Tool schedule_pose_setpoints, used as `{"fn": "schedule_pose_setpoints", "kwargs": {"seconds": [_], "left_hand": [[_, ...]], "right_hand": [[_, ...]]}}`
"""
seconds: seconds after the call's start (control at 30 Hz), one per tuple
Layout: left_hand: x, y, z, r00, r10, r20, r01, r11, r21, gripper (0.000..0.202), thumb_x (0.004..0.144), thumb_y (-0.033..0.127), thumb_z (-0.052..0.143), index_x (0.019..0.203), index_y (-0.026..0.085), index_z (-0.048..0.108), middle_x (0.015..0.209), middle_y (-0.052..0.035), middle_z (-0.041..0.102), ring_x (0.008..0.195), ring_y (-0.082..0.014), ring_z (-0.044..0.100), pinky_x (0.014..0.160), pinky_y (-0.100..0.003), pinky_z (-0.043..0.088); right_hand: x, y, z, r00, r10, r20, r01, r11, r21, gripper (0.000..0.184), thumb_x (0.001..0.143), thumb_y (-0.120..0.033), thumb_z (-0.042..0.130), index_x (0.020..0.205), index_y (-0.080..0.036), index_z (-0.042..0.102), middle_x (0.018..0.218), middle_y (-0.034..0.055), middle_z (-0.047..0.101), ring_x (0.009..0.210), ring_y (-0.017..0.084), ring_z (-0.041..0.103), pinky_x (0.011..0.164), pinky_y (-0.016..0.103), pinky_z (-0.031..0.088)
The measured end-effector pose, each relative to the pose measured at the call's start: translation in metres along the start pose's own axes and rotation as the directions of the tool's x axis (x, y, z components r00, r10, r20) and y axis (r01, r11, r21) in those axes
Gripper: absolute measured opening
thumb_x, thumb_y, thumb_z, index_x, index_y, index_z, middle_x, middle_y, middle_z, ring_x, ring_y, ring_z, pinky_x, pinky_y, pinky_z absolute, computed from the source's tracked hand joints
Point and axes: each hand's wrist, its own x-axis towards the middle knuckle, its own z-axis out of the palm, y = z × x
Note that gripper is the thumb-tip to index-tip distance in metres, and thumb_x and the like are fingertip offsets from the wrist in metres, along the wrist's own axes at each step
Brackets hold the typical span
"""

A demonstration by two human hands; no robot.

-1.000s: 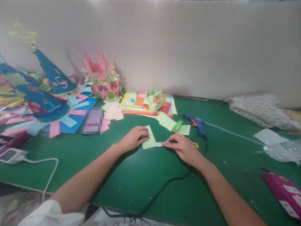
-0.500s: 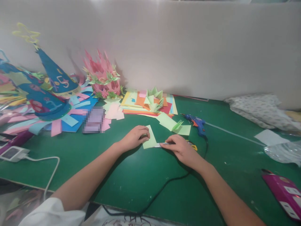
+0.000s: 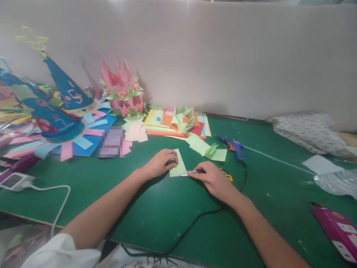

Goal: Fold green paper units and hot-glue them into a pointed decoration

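Observation:
A small light green paper piece (image 3: 180, 163) lies on the green table before me. My left hand (image 3: 163, 160) is closed on its left side, fingers curled over it. From the right, my right hand (image 3: 210, 176) grips a pair of scissors by the blades, which point left. The tip of the scissors (image 3: 184, 175) meets the lower right corner of the paper, and their yellow handle loops (image 3: 227, 175) stick out behind my fingers. Just beyond, folded light green paper strips (image 3: 198, 144) rest on the table. My palm hides part of the scissors.
A blue glue gun (image 3: 235, 148) lies right of the strips, its black cord running towards me. Behind stand a pale green paper crown (image 3: 182, 119) on coloured sheets and a pink paper crown (image 3: 122, 93). Blue cone hats (image 3: 67, 87) fill the left; a magenta power strip (image 3: 331, 227) sits right.
My right hand has shifted slightly, and the scissors' tip has moved a little left along the paper's lower edge. My left hand and the paper stay nearly still.

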Motion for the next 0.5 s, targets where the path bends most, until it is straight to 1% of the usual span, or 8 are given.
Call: {"fn": "schedule_pose_setpoints", "kwargs": {"seconds": [0.1,0.2,0.3,0.4,0.5], "left_hand": [[0.000,0.001,0.000,1.000,0.002,-0.004,-0.002,1.000,0.014,0.009,0.088,0.022,0.052,0.086,0.019,0.060,0.091,-0.0023,0.062,0.095,-0.0157,0.055,0.089,-0.030,0.040],[-0.002,0.000,0.000,0.999,-0.013,-0.032,0.015,0.998,0.066,0.013,0.090,0.021,0.048,0.090,0.019,0.061,0.095,-0.0032,0.061,0.097,-0.0163,0.054,0.089,-0.030,0.041],[-0.004,-0.006,-0.001,0.994,-0.068,-0.088,0.081,0.985,0.155,0.018,0.092,0.024,0.044,0.094,0.020,0.061,0.102,-0.0054,0.059,0.099,-0.0183,0.054,0.089,-0.032,0.043],[-0.007,-0.013,-0.002,0.978,-0.142,-0.153,0.177,0.954,0.242,0.022,0.093,0.029,0.042,0.101,0.019,0.060,0.106,-0.0072,0.058,0.101,-0.0203,0.054,0.090,-0.036,0.044],[-0.008,-0.018,-0.002,0.963,-0.183,-0.197,0.238,0.921,0.307,0.026,0.091,0.034,0.046,0.108,0.018,0.057,0.113,-0.0095,0.055,0.105,-0.0228,0.053,0.092,-0.039,0.044]], "right_hand": [[-0.001,-0.001,-0.003,1.000,-0.012,0.029,0.011,0.999,0.034,0.039,0.092,-0.012,0.040,0.118,-0.031,0.062,0.094,0.0078,0.057,0.088,0.019,0.051,0.076,0.036,0.046],[-0.003,-0.001,-0.008,0.999,-0.010,0.045,0.007,0.998,0.065,0.039,0.091,-0.011,0.040,0.117,-0.032,0.062,0.096,0.0077,0.057,0.090,0.019,0.052,0.077,0.036,0.047],[-0.004,0.001,-0.011,0.999,-0.005,0.045,0.001,0.997,0.077,0.039,0.091,-0.012,0.041,0.118,-0.032,0.061,0.098,0.0077,0.058,0.092,0.019,0.052,0.079,0.036,0.047],[-0.004,0.001,-0.012,0.999,-0.004,0.053,0.000,0.997,0.082,0.039,0.091,-0.013,0.041,0.119,-0.033,0.060,0.101,0.0075,0.058,0.094,0.019,0.053,0.080,0.037,0.047],[-0.003,-0.001,-0.011,0.998,0.007,0.062,-0.011,0.998,0.069,0.038,0.091,-0.014,0.042,0.118,-0.033,0.060,0.102,0.0074,0.059,0.095,0.020,0.053,0.081,0.037,0.047]]}}
